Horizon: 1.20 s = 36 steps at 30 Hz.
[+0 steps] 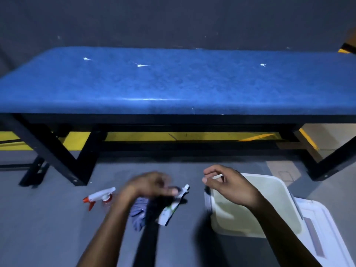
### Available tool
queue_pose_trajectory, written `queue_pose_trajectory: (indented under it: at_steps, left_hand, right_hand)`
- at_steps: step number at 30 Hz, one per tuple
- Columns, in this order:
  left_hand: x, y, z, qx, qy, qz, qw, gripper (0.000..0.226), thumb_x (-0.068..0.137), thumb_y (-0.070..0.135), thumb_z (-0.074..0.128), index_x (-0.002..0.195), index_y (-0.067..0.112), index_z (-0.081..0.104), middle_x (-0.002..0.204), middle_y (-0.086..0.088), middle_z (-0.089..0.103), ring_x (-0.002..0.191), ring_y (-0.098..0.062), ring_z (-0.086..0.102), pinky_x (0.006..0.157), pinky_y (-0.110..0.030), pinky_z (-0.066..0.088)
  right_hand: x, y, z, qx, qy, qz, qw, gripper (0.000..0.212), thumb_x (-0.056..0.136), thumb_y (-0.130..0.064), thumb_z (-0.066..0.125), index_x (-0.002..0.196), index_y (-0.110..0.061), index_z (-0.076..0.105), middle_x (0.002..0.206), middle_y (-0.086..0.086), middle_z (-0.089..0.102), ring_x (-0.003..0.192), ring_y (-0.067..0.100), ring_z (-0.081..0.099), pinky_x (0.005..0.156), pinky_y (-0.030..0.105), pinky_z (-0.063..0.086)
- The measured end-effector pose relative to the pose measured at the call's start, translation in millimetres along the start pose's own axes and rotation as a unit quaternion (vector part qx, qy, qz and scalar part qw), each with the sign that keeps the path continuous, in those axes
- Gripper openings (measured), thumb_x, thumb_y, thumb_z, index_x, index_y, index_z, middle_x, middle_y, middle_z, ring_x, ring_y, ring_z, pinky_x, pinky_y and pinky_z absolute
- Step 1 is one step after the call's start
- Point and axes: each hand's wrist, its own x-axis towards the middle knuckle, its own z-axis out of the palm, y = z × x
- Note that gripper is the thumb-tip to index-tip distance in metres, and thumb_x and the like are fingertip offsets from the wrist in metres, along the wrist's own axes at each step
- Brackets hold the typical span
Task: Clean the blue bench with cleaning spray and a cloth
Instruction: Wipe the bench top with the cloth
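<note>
Bare floor (48, 228) left of spray bottle (100, 196); plastic bin (269, 189) blocks the right.

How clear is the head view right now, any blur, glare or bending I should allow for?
Head view: dim overall; the left hand is motion-blurred over the pouch and cloth, the right hand sharper; a glare streak runs along the blue bench front edge; wide-angle bending curves the bench; the spray bottle is soft but readable.

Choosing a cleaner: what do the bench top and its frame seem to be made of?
Bench top: probably vinyl or faux leather, since it is blue with a grained texture and a soft sheen along the front edge. Frame: likely black painted metal, with straight square bars.
</note>
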Motion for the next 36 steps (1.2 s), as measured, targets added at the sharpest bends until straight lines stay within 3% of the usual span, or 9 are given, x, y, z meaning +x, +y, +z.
queue_pose_trajectory:
  at_steps: [3,6,8,14,23,27,29,32,36]
  left_hand:
    - [-80,61,-99,-0.098,0.233,0.192,0.948,0.035,0.093,0.038,0.065,0.123,0.021,0.067,0.117,0.002,0.073,0.098,-0.016,0.071,0.076,-0.03,0.057]
    - [-133,92,-174,-0.005,0.57,0.309,0.761,0.021,0.107,0.033,0.049,0.118,0.02,0.062,0.11,-0.002,0.07,0.1,-0.017,0.068,0.086,-0.038,0.052]
    - [-131,81,-210,0.111,0.655,0.269,0.698,0.024,0.108,0.038,0.043,0.12,0.028,0.061,0.113,0.002,0.065,0.109,-0.013,0.062,0.095,-0.031,0.045]
    - [-68,2,-214,0.281,0.526,0.167,0.785,0.037,0.106,0.043,0.039,0.127,0.028,0.067,0.128,0.001,0.065,0.12,-0.025,0.057,0.101,-0.037,0.044]
    - [-50,-18,-214,0.322,0.511,0.131,0.786,0.049,0.107,0.042,0.023,0.146,0.035,0.052,0.151,0.012,0.052,0.144,-0.011,0.043,0.116,-0.044,0.036]
    - [-47,-18,-214,0.312,0.514,0.126,0.789,0.05,0.106,0.043,0.022,0.147,0.036,0.051,0.153,0.011,0.05,0.147,-0.013,0.04,0.119,-0.043,0.032]
    - [-47,-19,-212,0.314,0.518,0.122,0.786,0.05,0.106,0.043,0.022,0.147,0.036,0.051,0.153,0.012,0.05,0.147,-0.013,0.039,0.12,-0.041,0.031]
    - [-47,-18,-211,0.309,0.519,0.116,0.788,0.05,0.106,0.043,0.022,0.147,0.038,0.05,0.154,0.014,0.049,0.147,-0.011,0.038,0.12,-0.04,0.028]
    - [-49,-17,-211,0.308,0.515,0.11,0.793,0.05,0.106,0.044,0.022,0.148,0.039,0.049,0.154,0.015,0.048,0.148,-0.01,0.037,0.12,-0.04,0.028]
  right_hand:
    - [12,-13,32,-0.051,-0.022,-0.007,0.998,0.024,0.091,-0.043,0.07,0.111,-0.03,0.067,0.107,-0.016,0.072,0.085,-0.005,0.065,0.077,0.017,0.049]
    - [28,-21,78,-0.125,-0.063,-0.029,0.99,0.024,0.089,-0.041,0.069,0.107,-0.024,0.066,0.11,-0.011,0.073,0.098,0.008,0.067,0.088,0.024,0.049]
    - [36,-24,110,-0.169,-0.093,-0.039,0.98,0.03,0.089,-0.041,0.066,0.112,-0.023,0.063,0.117,-0.004,0.07,0.109,0.019,0.065,0.089,0.027,0.046]
    - [67,-27,209,-0.2,-0.159,-0.043,0.966,0.079,0.083,-0.055,0.068,0.148,-0.021,0.038,0.145,0.009,0.046,0.133,0.033,0.049,0.11,0.042,0.042]
    - [100,-7,322,-0.349,-0.176,-0.029,0.92,0.121,0.075,-0.069,0.07,0.163,-0.025,0.0,0.169,0.019,-0.002,0.153,0.05,-0.005,0.122,0.062,0.004]
    - [91,13,342,-0.405,-0.103,-0.06,0.907,0.104,0.053,-0.054,0.087,0.146,-0.028,0.05,0.134,0.015,0.06,0.12,0.042,0.045,0.09,0.053,0.052]
    - [84,19,342,-0.429,-0.078,-0.097,0.895,0.084,0.049,-0.036,0.09,0.128,-0.031,0.063,0.11,0.011,0.067,0.095,0.034,0.05,0.065,0.044,0.053]
    - [83,12,326,-0.394,-0.052,-0.122,0.909,0.073,0.075,-0.018,0.076,0.139,-0.031,0.045,0.13,0.014,0.053,0.112,0.037,0.049,0.082,0.047,0.053]
    - [78,-10,294,-0.292,-0.049,-0.098,0.95,0.087,0.073,-0.037,0.082,0.142,-0.033,0.029,0.127,0.006,0.047,0.117,0.032,0.052,0.099,0.045,0.048]
